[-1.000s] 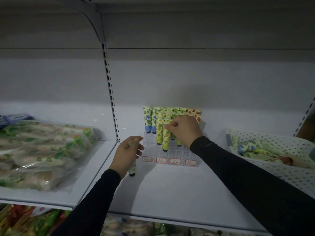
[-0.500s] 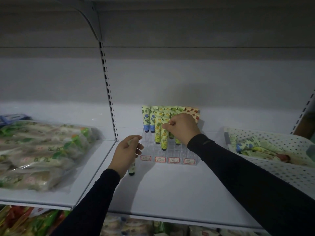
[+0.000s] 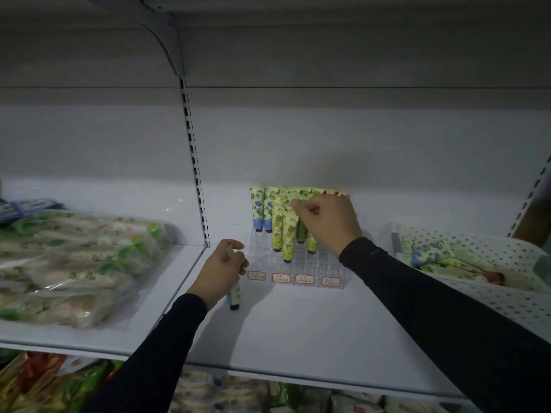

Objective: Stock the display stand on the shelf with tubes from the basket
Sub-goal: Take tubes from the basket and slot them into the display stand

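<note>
A clear tiered display stand (image 3: 320,265) with four red-edged labels stands on the white shelf (image 3: 298,329). Several yellow-green and blue-flowered tubes (image 3: 258,211) stand cap-down in it. My right hand (image 3: 326,223) pinches the top of a green tube (image 3: 301,231) in the stand's middle rows. My left hand (image 3: 220,271) grips a blue-banded tube (image 3: 235,298) upright, cap down, just left of the stand. The white perforated basket (image 3: 483,248) at right holds more tubes (image 3: 432,259).
Bagged goods in clear plastic (image 3: 68,263) fill the left shelf bay. A slotted upright (image 3: 195,174) divides the bays. Packaged items (image 3: 44,383) show on the shelf below. Bare shelf lies in front of the stand.
My right hand has shifted slightly up and right among the tubes while keeping its pinch. My left hand still holds its tube beside the stand.
</note>
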A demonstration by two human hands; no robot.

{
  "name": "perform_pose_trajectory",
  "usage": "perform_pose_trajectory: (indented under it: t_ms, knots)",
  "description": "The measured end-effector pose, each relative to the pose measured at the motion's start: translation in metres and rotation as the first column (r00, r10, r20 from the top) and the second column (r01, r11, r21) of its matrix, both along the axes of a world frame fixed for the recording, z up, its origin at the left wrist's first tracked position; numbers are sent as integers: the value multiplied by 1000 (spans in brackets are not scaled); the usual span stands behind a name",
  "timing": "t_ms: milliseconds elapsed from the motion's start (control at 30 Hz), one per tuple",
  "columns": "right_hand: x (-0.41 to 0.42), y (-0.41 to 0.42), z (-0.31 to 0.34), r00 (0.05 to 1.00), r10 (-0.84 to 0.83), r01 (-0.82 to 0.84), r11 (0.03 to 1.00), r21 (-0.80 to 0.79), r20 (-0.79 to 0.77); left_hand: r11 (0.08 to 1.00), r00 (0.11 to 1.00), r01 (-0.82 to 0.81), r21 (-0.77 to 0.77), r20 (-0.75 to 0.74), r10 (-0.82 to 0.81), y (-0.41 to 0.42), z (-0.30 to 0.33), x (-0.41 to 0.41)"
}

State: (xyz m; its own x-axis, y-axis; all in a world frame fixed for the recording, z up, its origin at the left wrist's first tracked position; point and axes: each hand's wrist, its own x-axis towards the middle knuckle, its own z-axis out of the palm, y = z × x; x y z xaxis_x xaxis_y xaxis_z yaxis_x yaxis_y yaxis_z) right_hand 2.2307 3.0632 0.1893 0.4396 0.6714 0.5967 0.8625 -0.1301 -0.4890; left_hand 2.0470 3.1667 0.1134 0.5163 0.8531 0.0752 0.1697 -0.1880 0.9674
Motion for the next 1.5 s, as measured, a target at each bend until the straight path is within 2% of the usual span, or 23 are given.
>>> perform_pose_trajectory:
  t_ms: [67,200,367,500,667,800,867,967,1033,1100,1167,1367,1500]
  knots:
    - [-1,-2,-5,999,42,-41,999,16,-11,999,998,18,-36,64,-15,0,2,-1]
    - [-9,-7,-16,975,207,-213,975,-66,-79,979,968,125,-160,235,-85,-3,11,-3]
    - [-21,-18,-6,882,347,-389,918,-79,-318,921,906,324,-214,351,-237,-27,33,-1]
    - [-24,-21,-3,840,400,-476,867,-145,-365,896,886,409,-172,312,-344,-41,44,1]
    - [-19,-30,2,811,427,-526,831,-181,-400,908,910,395,-141,198,-365,-43,41,6]
    - [-15,-34,2,839,417,-513,820,-255,-349,889,891,441,-127,178,-417,-46,40,7]
    - [-11,-36,6,829,423,-511,839,-186,-366,857,871,484,-174,193,-453,-47,39,5]
    - [0,-41,13,766,413,-496,867,-44,-493,789,829,557,-260,237,-507,-43,35,-1]
    - [2,-42,14,698,417,-506,862,11,-582,822,843,534,-199,201,-499,-43,35,0]
    - [2,-42,11,611,426,-516,853,73,-667,910,909,412,-57,97,-405,-44,36,5]
    - [-1,-41,9,538,430,-506,853,131,-725,959,958,278,47,59,-281,-43,36,11]
    - [-3,-38,6,570,402,-450,882,138,-717,973,980,165,162,86,-181,-39,29,18]
    - [-4,-34,2,579,390,-405,900,162,-716,973,981,163,164,78,-177,-40,28,17]
